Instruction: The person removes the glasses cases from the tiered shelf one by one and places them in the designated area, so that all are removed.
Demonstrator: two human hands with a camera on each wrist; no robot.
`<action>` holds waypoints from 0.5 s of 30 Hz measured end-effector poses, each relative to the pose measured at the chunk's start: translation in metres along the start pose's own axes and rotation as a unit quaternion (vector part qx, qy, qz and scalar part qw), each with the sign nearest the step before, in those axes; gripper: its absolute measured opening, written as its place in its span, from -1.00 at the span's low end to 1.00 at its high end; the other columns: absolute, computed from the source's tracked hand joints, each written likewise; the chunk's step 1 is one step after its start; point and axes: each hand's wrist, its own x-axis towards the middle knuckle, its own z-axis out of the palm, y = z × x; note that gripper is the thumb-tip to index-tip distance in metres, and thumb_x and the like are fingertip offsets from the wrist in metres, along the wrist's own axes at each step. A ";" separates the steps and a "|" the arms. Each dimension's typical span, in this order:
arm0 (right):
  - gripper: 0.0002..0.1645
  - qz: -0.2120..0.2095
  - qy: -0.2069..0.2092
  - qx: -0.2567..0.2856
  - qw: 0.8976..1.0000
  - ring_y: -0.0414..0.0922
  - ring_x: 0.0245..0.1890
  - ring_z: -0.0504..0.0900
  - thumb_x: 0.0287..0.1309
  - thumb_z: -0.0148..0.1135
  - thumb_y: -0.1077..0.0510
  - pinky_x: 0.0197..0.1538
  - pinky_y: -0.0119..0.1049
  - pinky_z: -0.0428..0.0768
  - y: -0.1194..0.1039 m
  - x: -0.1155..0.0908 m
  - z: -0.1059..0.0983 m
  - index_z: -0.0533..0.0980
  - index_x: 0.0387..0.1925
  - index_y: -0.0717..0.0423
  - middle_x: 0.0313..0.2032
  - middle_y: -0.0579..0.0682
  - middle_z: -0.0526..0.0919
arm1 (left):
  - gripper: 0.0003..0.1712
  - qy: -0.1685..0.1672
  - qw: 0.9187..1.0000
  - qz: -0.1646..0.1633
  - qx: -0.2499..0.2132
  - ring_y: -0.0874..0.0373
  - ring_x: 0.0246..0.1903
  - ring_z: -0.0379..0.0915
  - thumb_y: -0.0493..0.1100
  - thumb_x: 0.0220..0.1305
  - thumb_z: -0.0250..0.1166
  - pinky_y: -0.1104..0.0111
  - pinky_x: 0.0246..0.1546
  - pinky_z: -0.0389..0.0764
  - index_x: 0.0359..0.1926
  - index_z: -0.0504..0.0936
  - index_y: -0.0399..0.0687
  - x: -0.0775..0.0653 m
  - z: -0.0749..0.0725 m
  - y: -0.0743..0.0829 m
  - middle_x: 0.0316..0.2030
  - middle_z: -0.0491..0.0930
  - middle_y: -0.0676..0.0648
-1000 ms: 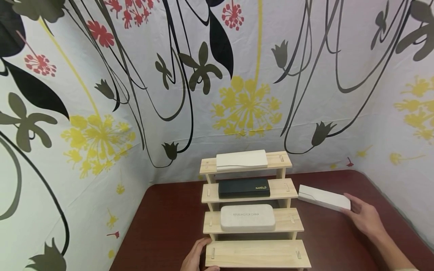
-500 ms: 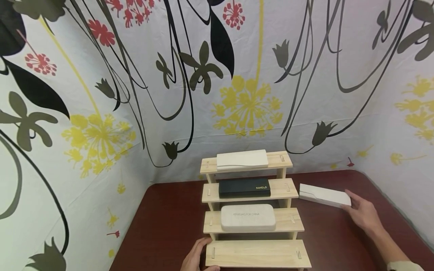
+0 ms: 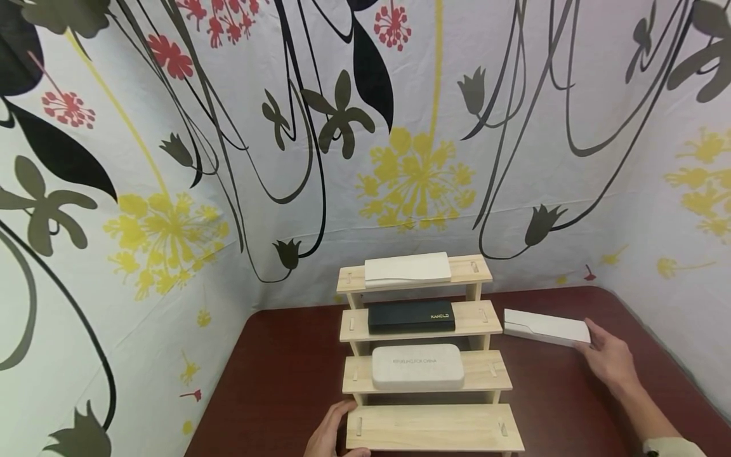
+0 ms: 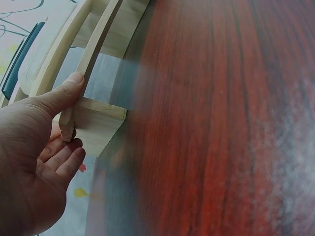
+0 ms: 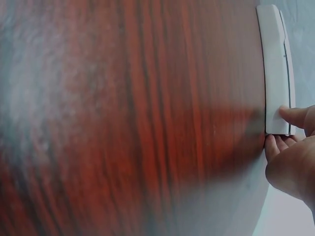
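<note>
A pale wooden tiered stand rises in steps on the table. My left hand grips the left end of its lowest step; in the left wrist view the thumb lies on the board and the fingers curl under it. Right of the stand, my right hand holds the near right end of a long white box, thumb on its side and fingers at its end. A white rounded case, a black case and a flat white case lie on the upper steps, one on each.
The dark red wood-grain table spreads around the stand. A white cloth printed with flowers hangs behind and on both sides of it. The box's left end lies close to the stand's right side.
My right hand has shifted slightly away from me, turning the white box a little so it lies more level across the view. My left hand and the stand have not moved.
</note>
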 end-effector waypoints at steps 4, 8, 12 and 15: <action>-0.15 0.011 0.007 0.003 1.000 0.58 0.33 0.33 0.60 0.14 0.05 0.25 0.47 0.37 -0.002 -0.001 0.001 0.04 0.61 0.41 0.42 0.61 0.19 | -0.09 -0.002 1.000 0.001 0.000 0.06 0.14 0.60 0.14 0.15 0.66 0.20 -0.06 0.72 0.35 0.50 -0.22 0.000 0.000 0.000 0.20 0.59 -0.14; -0.16 0.024 0.018 0.005 1.000 0.59 0.35 0.30 0.60 0.14 0.05 0.31 0.51 0.28 -0.002 -0.001 0.002 0.05 0.60 0.43 0.40 0.59 0.23 | -0.10 -0.008 1.000 0.002 -0.004 0.05 0.15 0.59 0.14 0.16 0.65 0.20 -0.05 0.71 0.36 0.50 -0.24 0.000 -0.001 0.001 0.20 0.59 -0.15; -0.16 0.035 0.029 0.008 0.999 0.59 0.39 0.25 0.59 0.14 0.02 0.37 0.52 0.17 -0.003 -0.001 0.003 0.08 0.59 0.41 0.38 0.55 0.26 | -0.10 -0.014 1.000 0.002 -0.008 0.04 0.17 0.58 0.13 0.17 0.64 0.19 -0.04 0.71 0.36 0.49 -0.25 0.000 -0.002 0.003 0.21 0.58 -0.17; -0.18 0.042 0.036 0.012 0.998 0.58 0.38 0.26 0.59 0.15 0.02 0.39 0.50 0.16 -0.004 -0.001 0.005 0.11 0.59 0.40 0.37 0.53 0.28 | -0.10 -0.013 1.000 0.002 -0.006 0.03 0.16 0.59 0.13 0.17 0.64 0.18 -0.05 0.71 0.36 0.49 -0.25 0.000 -0.002 0.003 0.21 0.58 -0.17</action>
